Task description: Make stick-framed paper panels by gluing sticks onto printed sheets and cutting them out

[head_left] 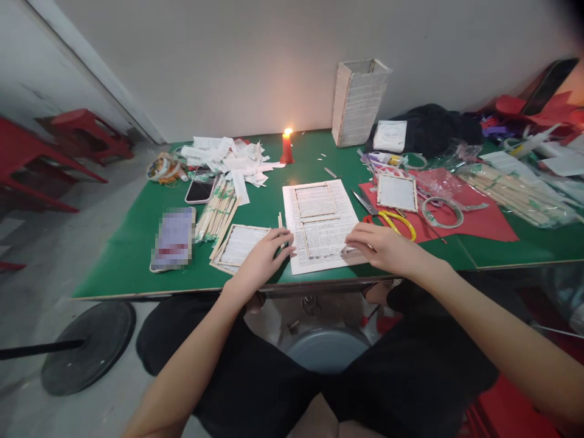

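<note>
worn: black shorts (260, 377) (plain, matte) | left hand (264, 258), right hand (387, 243): bare

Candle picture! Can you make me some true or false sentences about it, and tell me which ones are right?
The candle is lit. True.
The right hand rests on the scissors. False: it rests on the paper, beside the scissors.
The left hand holds a phone. False: the phone lies on the table, away from the hand.
The table is green. True.
</note>
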The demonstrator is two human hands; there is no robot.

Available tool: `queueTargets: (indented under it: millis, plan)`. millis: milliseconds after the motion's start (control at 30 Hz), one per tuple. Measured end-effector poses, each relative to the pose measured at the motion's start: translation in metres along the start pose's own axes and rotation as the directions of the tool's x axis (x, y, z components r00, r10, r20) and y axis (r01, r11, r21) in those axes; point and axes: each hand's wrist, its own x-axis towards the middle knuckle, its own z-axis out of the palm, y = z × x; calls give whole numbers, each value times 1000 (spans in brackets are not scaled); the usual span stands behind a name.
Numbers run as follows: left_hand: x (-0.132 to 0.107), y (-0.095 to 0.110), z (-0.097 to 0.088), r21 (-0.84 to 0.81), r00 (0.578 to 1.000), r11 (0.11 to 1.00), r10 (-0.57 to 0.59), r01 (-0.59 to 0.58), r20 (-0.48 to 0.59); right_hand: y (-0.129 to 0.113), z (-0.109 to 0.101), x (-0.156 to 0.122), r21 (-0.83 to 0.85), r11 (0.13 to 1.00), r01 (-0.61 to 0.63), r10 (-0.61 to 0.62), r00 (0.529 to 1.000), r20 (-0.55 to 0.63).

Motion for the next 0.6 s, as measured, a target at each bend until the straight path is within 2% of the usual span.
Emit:
queueTargets:
  millis: [133, 367, 467, 600]
  plan:
    - [1, -2, -3, 76, 993, 995, -61, 69, -102, 1, 13, 4, -27, 999, 32, -30, 999, 44]
    - [1, -6, 10, 108, 999, 994, 18, -13, -48, 0, 17, 7, -107, 994, 26, -16, 995, 97]
    - [2, -8, 12, 131, 999, 991, 30, -24, -43, 2, 11, 6, -91, 996, -14, 21, 997, 74]
    - [4, -8, 10, 134, 998, 990, 47, -43, -29, 8, 2, 2, -40, 999, -38, 37, 999, -27]
